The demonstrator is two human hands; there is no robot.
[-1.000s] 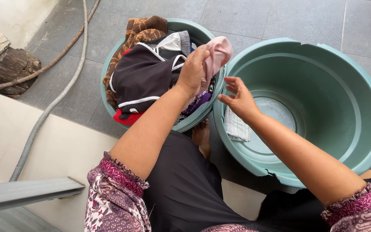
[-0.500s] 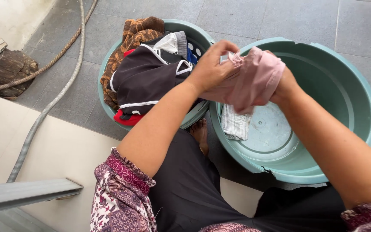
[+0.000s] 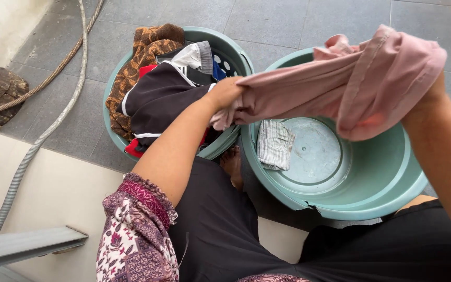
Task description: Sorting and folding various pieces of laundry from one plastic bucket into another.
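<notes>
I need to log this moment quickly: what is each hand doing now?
Left hand: closed on one end of the pink cloth garment.
Right hand: hidden under the pink cloth garment; grip cannot be told.

Pink garment, held stretched by left hand and cloth-covered right hand, above green basin; laundry basket left of basin.

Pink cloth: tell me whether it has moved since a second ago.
Yes. The pink cloth went from over the laundry basket rightward, now stretched above the basin.
</notes>
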